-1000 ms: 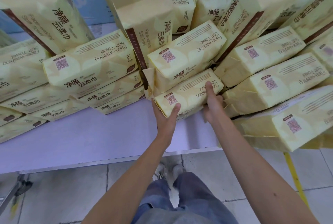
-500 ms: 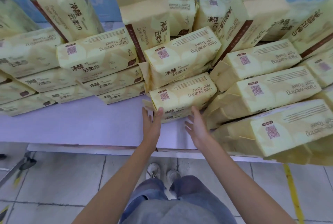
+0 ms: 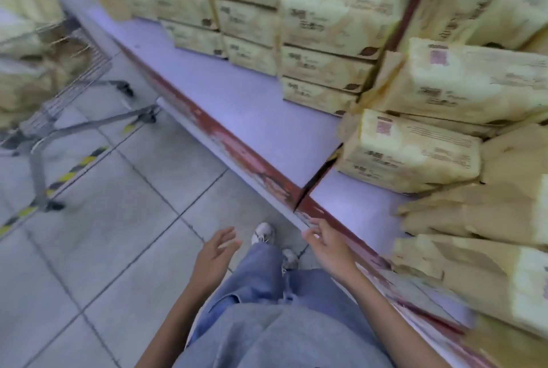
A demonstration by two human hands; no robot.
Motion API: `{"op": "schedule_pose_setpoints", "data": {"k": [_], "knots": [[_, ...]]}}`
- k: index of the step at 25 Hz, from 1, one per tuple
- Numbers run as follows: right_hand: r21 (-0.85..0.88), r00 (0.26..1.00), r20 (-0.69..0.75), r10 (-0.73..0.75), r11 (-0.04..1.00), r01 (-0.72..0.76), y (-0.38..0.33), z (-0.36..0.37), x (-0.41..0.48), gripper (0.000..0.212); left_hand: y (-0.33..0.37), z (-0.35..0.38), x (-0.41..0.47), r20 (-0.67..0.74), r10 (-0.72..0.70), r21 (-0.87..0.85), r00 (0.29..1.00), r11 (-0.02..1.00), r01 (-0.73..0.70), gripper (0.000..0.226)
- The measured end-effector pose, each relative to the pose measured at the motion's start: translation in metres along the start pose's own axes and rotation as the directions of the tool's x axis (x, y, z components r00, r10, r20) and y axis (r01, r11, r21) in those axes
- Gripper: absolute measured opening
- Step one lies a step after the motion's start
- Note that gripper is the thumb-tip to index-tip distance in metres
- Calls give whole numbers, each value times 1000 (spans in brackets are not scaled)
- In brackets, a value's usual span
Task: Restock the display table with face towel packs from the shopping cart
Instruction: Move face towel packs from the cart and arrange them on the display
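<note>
You wear a grey top (image 3: 284,338), loose blue jeans (image 3: 261,275) frayed at one knee, pale sneakers (image 3: 262,232); forearms bare, no sleeves.

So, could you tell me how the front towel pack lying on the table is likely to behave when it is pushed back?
The front towel pack looks soft: its wrapper edges are crumpled, so it would probably dent rather than stay rigid. It lies flat on the display table, so it should slide, not roll or tip. It is probably light for its bulk.
</note>
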State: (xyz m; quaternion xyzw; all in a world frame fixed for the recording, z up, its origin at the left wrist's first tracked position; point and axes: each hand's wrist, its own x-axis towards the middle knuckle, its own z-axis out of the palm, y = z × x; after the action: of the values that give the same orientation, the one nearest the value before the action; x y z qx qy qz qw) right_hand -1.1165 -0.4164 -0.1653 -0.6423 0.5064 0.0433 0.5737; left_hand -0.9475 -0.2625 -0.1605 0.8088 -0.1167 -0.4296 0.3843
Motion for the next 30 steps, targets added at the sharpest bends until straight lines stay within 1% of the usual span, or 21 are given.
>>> {"op": "schedule_pose_setpoints", "data": {"k": [3,5,7,12,15,18,21,23,26,30], "knots": [[-81,991,128,-47,995,58,-16,21,6,37,-30,-20,-28,-132,-116,-162,984,982,93,24],[-154,977,195,-86,981,117,-37,41,15,39,-47,-34,-39,-236,-182,-256,954,959,119,26],[-213,955,263,-138,957,197,-64,67,22,40,-60,-48,-50,-296,-238,-339,925,932,131,29],[-305,873,446,-197,884,355,-132,146,43,40,-85,-90,-53,-336,-368,-540,867,830,143,33],[-326,840,508,-193,860,394,-175,199,52,40,-97,-137,-39,-350,-413,-625,841,772,119,29],[-324,808,557,-192,846,424,-210,242,59,40,-102,-193,-20,-389,-405,-639,827,766,75,30],[-311,798,574,-184,852,421,-243,281,65,40,-99,-254,4,-422,-376,-634,825,773,28,31],[-290,808,564,-171,875,387,-261,296,72,37,-93,-290,24,-423,-374,-629,825,777,30,31],[-283,828,537,-163,890,358,-285,316,93,34,-77,-335,63,-431,-337,-621,837,783,-4,34],[-292,839,525,-142,896,334,-329,348,146,32,-60,-389,128,-432,-322,-612,842,791,-12,36]]}}
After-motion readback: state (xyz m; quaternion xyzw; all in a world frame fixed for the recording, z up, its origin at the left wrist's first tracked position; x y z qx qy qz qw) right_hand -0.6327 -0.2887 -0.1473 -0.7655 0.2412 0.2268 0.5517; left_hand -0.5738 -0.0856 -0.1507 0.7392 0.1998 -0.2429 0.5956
